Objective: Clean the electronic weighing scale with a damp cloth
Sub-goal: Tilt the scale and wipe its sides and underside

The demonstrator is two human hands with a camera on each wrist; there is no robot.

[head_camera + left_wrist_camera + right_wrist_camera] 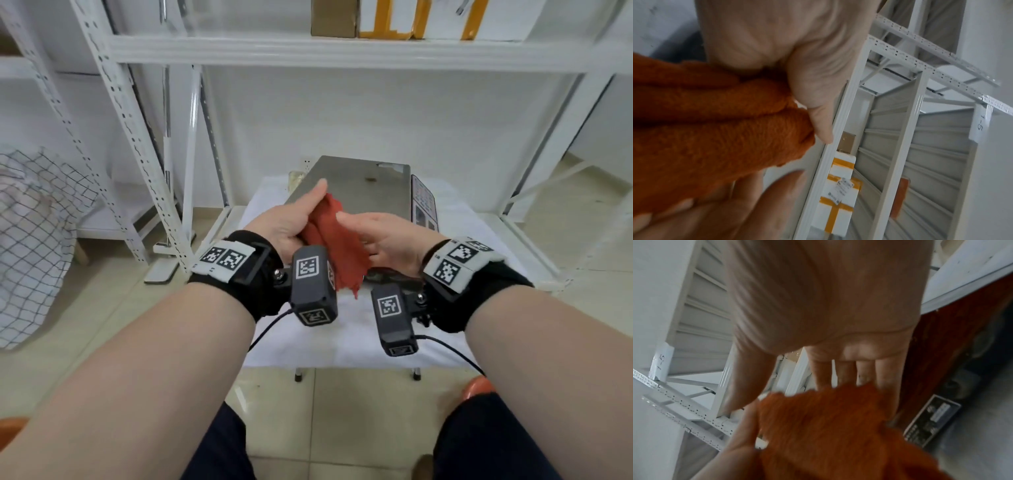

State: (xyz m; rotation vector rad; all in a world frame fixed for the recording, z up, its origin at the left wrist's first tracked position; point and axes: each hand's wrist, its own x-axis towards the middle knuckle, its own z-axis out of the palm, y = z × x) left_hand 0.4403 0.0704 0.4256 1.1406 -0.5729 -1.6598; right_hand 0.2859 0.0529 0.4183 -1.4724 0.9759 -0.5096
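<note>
**Both hands on the cloth above the scale**

The left hand (291,219) grips the orange-red cloth (334,240) from the left, its thumb laid along the top fold and its fingers curled under the bunched fabric. In the left wrist view the thumb (813,104) presses down on thick rolls of the cloth (715,129), with other fingertips blurred beneath.

The right hand (383,240) meets the cloth from the right. Its fingers are mostly straight and reach under the fabric, while the thumb sits on top. In the right wrist view the cloth (828,431) covers the fingertips, so how tightly they close on it cannot be told; the palm (828,305) is spread wide.

The cloth hangs between the two hands, its lower edge drooping toward the wrist cameras. It is held above the near end of the scale (359,192), not touching the steel platform as far as the head view shows. A small dark spot marks the platform near its far end.

The scale sits on a low table (462,222) covered in white, with its keypad panel (424,202) along the right side. White metal shelving (308,51) stands around and above the table, holding boxes with yellow tape (411,17). A checked fabric bundle (34,240) lies to the left on the tiled floor.
</note>
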